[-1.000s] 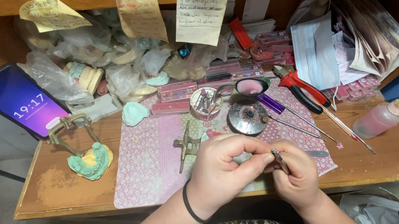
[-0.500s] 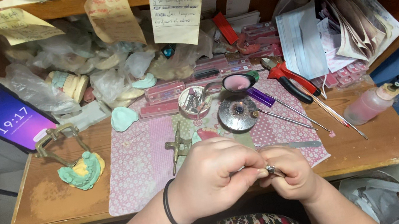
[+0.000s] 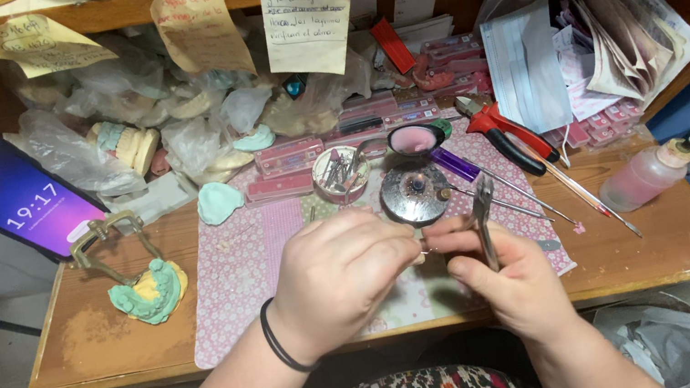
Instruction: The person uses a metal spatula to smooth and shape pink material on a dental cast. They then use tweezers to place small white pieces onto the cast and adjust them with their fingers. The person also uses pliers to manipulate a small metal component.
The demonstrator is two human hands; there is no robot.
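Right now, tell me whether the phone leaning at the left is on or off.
On: the phone shows a lit purple screen with clock digits.

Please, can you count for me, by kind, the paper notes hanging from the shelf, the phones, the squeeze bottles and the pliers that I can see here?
Paper notes: 3
Phone: 1
Squeeze bottle: 1
Pliers, red-handled, and a pair in the right hand: 2
Total: 7
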